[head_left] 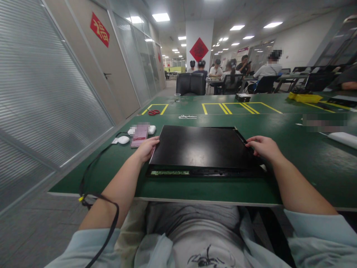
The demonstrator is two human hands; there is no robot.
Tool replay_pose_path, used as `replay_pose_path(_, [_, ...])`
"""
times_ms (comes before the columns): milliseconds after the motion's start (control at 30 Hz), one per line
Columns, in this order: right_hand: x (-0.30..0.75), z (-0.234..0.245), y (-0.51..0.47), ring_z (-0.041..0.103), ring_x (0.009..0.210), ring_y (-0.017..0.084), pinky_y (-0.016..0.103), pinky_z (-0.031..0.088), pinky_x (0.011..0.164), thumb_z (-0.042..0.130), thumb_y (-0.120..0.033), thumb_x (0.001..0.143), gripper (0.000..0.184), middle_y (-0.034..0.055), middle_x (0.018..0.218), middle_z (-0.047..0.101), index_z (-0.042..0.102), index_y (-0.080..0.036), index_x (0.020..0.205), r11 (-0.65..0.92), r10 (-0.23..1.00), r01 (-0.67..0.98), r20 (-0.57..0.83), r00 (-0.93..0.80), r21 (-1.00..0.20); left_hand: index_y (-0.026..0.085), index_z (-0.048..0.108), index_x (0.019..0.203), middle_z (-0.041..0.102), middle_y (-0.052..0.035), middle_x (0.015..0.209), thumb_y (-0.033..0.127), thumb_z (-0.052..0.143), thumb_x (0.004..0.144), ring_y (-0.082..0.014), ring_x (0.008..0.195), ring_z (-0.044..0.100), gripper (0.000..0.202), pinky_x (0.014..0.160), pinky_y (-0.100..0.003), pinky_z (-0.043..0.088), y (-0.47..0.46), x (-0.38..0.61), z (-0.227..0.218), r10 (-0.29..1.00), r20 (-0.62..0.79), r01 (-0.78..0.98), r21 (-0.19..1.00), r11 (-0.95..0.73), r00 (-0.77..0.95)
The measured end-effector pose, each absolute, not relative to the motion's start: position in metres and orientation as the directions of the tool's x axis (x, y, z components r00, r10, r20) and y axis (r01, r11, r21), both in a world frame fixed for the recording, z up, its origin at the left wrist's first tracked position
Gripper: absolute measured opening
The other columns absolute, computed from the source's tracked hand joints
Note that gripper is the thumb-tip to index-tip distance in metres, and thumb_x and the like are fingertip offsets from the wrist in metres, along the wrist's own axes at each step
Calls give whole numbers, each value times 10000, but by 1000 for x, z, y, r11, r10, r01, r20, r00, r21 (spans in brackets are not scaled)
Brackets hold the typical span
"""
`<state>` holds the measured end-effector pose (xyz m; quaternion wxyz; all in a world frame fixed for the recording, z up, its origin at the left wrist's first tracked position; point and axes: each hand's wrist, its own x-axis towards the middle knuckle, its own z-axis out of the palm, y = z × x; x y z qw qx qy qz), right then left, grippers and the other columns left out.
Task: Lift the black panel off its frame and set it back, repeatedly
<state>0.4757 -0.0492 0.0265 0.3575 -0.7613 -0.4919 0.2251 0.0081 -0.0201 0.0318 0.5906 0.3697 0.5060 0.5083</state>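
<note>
A dark, glossy flat display panel (195, 147) lies tilted over a black frame (228, 172) on the green table. Along the near edge of the frame a strip of green circuit board (170, 172) is exposed. My left hand (147, 149) grips the panel's left edge, thumb on top and fingers at the side. At the right edge my right hand (262, 147) is closed, its fingertips pinching the panel's rim beside a narrow black strip of the frame (240, 136). The undersides of the panel and frame are hidden.
Left of the panel lie a phone (139, 134), a white mouse-shaped object (122, 139) and a black cord (96, 154). Beyond are red scissors (154, 112), small white pieces (187, 117), a clear cup (177, 97) and a yellow tray (305, 97). Several people sit farther back.
</note>
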Motion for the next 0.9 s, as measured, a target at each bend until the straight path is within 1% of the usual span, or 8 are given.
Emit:
replay_pose_path(167, [478, 24, -48, 563, 456, 127, 256, 467, 443, 637, -233, 716, 240, 73, 853, 777, 744, -191, 927, -244, 912, 608, 34, 409, -755, 105, 702, 1178, 800, -108, 912, 60, 693, 786, -218, 756, 770, 395, 632, -282, 597, -18, 7, 28, 977, -212, -217, 954, 207, 0])
replay_pose_path(267, [480, 22, -47, 556, 448, 121, 265, 465, 451, 632, -229, 725, 255, 71, 883, 777, 744, -189, 951, -252, 915, 611, 22, 404, -751, 112, 678, 1146, 787, -87, 863, 75, 710, 777, -199, 701, 753, 373, 616, -273, 583, -18, 6, 27, 978, -208, -201, 958, 203, -3])
replay_pose_path(433, [479, 25, -48, 573, 452, 154, 280, 471, 477, 654, -255, 735, 263, 44, 666, 708, 757, -181, 965, -277, 913, 638, 10, 407, -719, 161, 643, 1038, 735, -18, 719, 87, 722, 743, -174, 573, 694, 315, 578, -280, 569, -21, 7, 26, 978, -201, -117, 974, 195, -48])
replay_pose_path(533, [477, 27, -49, 583, 454, 180, 286, 472, 481, 661, -276, 736, 263, 17, 506, 610, 766, -179, 956, -303, 907, 649, -2, 421, -697, 174, 653, 972, 721, -9, 702, 113, 792, 675, -192, 630, 710, 334, 636, -305, 582, -20, 8, 23, 982, -172, -73, 983, 166, -80])
replay_pose_path(633, [476, 28, -50, 582, 448, 187, 288, 468, 476, 660, -281, 737, 260, 8, 463, 576, 769, -183, 952, -308, 906, 653, -5, 423, -692, 161, 690, 921, 764, -57, 830, 161, 871, 594, -232, 819, 747, 374, 782, -346, 594, -17, 6, 19, 988, -84, -28, 996, 81, -128])
replay_pose_path(700, [476, 28, -51, 579, 447, 188, 286, 463, 474, 670, -283, 736, 260, 2, 448, 560, 770, -189, 957, -310, 905, 652, -6, 425, -692, 160, 725, 904, 781, -105, 1016, 210, 903, 564, -274, 993, 741, 387, 911, -388, 574, -15, 3, 17, 988, -4, 46, 999, 12, -153])
replay_pose_path(800, [477, 28, -50, 580, 453, 188, 287, 458, 475, 674, -290, 743, 255, 2, 457, 562, 767, -192, 960, -309, 906, 653, -4, 424, -691, 171, 767, 849, 705, -153, 1304, 272, 921, 560, -341, 1236, 651, 343, 1078, -436, 488, -14, -1, 15, 977, 112, 242, 968, -65, -182])
replay_pose_path(900, [479, 27, -48, 580, 463, 171, 285, 463, 487, 661, -266, 750, 245, 20, 552, 636, 758, -195, 964, -307, 907, 646, -11, 420, -699, 172, 773, 798, 619, -167, 1433, 323, 924, 580, -369, 1304, 602, 305, 1123, -432, 455, -14, -3, 13, 974, 154, 388, 918, -78, -169])
